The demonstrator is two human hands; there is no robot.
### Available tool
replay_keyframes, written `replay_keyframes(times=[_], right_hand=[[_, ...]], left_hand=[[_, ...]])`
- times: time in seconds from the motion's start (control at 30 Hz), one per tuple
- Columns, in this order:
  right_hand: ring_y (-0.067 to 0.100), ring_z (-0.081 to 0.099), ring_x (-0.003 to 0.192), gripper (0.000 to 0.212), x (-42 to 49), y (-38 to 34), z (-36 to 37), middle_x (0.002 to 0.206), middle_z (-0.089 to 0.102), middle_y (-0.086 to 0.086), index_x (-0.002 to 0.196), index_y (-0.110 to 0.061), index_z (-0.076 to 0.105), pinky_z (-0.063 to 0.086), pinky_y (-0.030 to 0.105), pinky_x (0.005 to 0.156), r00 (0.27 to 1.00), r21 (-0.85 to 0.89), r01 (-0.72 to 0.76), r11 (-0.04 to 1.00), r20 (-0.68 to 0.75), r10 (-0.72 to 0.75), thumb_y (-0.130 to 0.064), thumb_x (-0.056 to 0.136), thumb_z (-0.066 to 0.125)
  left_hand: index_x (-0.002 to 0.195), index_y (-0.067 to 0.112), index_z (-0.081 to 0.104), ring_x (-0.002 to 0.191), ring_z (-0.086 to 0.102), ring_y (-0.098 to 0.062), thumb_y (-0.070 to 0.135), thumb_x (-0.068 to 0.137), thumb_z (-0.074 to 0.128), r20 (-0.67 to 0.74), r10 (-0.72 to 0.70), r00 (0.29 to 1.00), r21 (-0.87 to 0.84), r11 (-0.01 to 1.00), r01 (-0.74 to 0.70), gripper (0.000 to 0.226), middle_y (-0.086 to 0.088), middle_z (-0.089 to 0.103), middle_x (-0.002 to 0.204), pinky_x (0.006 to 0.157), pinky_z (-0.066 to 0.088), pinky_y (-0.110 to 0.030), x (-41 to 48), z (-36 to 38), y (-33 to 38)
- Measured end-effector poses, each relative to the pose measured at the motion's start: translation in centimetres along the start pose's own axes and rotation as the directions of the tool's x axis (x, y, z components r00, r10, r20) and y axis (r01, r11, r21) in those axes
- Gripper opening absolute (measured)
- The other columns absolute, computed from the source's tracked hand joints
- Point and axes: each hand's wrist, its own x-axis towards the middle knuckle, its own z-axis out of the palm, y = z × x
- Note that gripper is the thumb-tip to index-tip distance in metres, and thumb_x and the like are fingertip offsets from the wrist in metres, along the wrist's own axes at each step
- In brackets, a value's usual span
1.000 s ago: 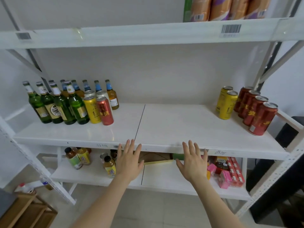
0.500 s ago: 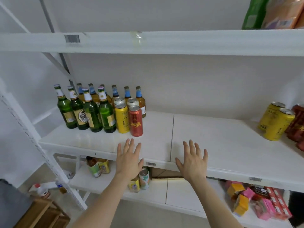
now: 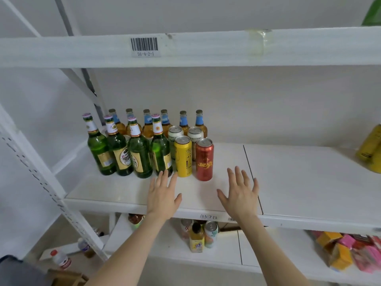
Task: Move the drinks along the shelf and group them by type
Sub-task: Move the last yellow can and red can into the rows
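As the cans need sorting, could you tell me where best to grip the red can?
Probably grip the red can round its middle with the right hand, coming from the front-right: it stands upright, its right side free, while the yellow can stands close on its left.

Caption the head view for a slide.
Both open, left hand and right hand face yellow can, red can and green bottles.

red can: gold characters, not legible
barcode label: "D1-4-2-1", on upper shelf beam, high above red can
shelf edge: handwritten, roughly "B5712", just below red can
green bottle: label script blurred, left of red can
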Motion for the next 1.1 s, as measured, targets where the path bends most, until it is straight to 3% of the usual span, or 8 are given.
replay_keyframes(times=[0.17, 0.3, 0.47, 0.6, 0.7, 0.77, 0.9, 1.1], right_hand=[[0.024, 0.017, 0.152, 0.078, 2.7, -1.4, 0.2, 0.165, 0.019, 0.004, 0.157, -0.022, 0.018, 0.014, 0.053, 0.120, 1.000, 0.039, 0.005, 0.999, -0.018, -0.005, -0.064, 0.094, 0.037], [0.023, 0.020, 0.151, 0.080, 5.5, -1.9, 0.9, 0.165, 0.020, 0.002, 0.158, -0.022, 0.014, 0.016, 0.050, 0.120, 1.000, 0.072, 0.010, 0.997, -0.003, -0.010, -0.067, 0.094, 0.033], [0.023, 0.035, 0.143, 0.082, 8.7, -2.1, 2.2, 0.158, 0.036, 0.000, 0.156, -0.020, 0.024, 0.027, 0.047, 0.115, 0.999, 0.348, 0.005, 0.937, 0.042, -0.021, -0.060, 0.091, 0.052], [0.022, 0.049, 0.130, 0.079, 11.1, -2.3, 3.3, 0.145, 0.051, 0.000, 0.150, -0.022, 0.033, 0.040, 0.045, 0.106, 0.992, 0.627, -0.005, 0.779, 0.101, -0.074, -0.051, 0.086, 0.069], [0.002, 0.057, 0.115, 0.078, 12.4, -2.5, 3.6, 0.127, 0.062, -0.011, 0.142, -0.025, 0.044, 0.043, 0.011, 0.089, 0.983, 0.827, -0.085, 0.555, 0.162, -0.091, -0.047, 0.074, 0.078], [-0.006, 0.058, 0.108, 0.076, 13.2, -2.6, 3.7, 0.119, 0.065, -0.017, 0.136, -0.029, 0.050, 0.042, 0.003, 0.078, 0.975, 0.881, -0.131, 0.454, 0.197, -0.102, -0.046, 0.068, 0.080], [0.012, 0.064, 0.108, 0.069, 14.3, -2.7, 4.3, 0.116, 0.070, -0.008, 0.127, -0.027, 0.058, 0.050, 0.025, 0.089, 0.966, 0.937, -0.171, 0.304, 0.221, -0.137, -0.035, 0.064, 0.085], [0.010, 0.065, 0.098, 0.066, 14.2, -2.2, 4.1, 0.109, 0.073, 0.000, 0.121, -0.020, 0.061, 0.052, 0.028, 0.086, 0.955, 0.961, -0.220, 0.166, 0.247, -0.163, -0.020, 0.060, 0.087]], left_hand=[[0.157, 0.012, 0.014, 0.150, 0.021, -0.029, 0.048, 0.096, 0.051, -0.024, -0.016, 1.000, -0.203, 0.979, 0.011, 0.080, -0.014, 0.023, 0.162, 0.122, 0.024, -0.038, 2.8, 1.4, -0.3], [0.156, 0.007, 0.014, 0.148, 0.027, -0.030, 0.042, 0.095, 0.059, 0.001, -0.063, 0.998, -0.425, 0.904, 0.057, 0.084, -0.015, 0.022, 0.163, 0.116, 0.033, -0.038, 4.6, 2.5, 0.0], [0.155, 0.004, 0.018, 0.147, 0.029, -0.031, 0.031, 0.092, 0.068, 0.001, -0.107, 0.994, -0.644, 0.761, 0.083, 0.086, -0.015, 0.026, 0.161, 0.115, 0.033, -0.040, 7.4, 4.0, 0.3], [0.155, 0.007, 0.019, 0.147, 0.032, -0.027, 0.027, 0.092, 0.069, 0.054, -0.146, 0.988, -0.779, 0.613, 0.134, 0.083, -0.012, 0.030, 0.160, 0.115, 0.036, -0.047, 9.5, 5.1, 0.7], [0.152, 0.010, 0.027, 0.139, 0.043, -0.024, 0.025, 0.092, 0.070, 0.057, -0.168, 0.984, -0.833, 0.535, 0.140, 0.075, -0.008, 0.043, 0.153, 0.113, 0.040, -0.047, 10.5, 6.1, 0.6], [0.150, 0.012, 0.031, 0.136, 0.047, -0.023, 0.024, 0.092, 0.070, 0.079, -0.175, 0.981, -0.862, 0.482, 0.155, 0.071, -0.007, 0.048, 0.149, 0.113, 0.040, -0.045, 11.1, 6.6, 0.6], [0.138, 0.017, 0.043, 0.125, 0.056, -0.021, 0.026, 0.086, 0.077, 0.174, -0.205, 0.963, -0.909, 0.342, 0.237, 0.063, -0.001, 0.057, 0.135, 0.107, 0.046, -0.041, 12.0, 7.5, 0.4], [0.126, 0.022, 0.048, 0.112, 0.064, -0.014, 0.022, 0.075, 0.087, 0.214, -0.221, 0.952, -0.934, 0.241, 0.265, 0.064, 0.007, 0.066, 0.121, 0.097, 0.054, -0.039, 12.8, 7.8, 0.3]])
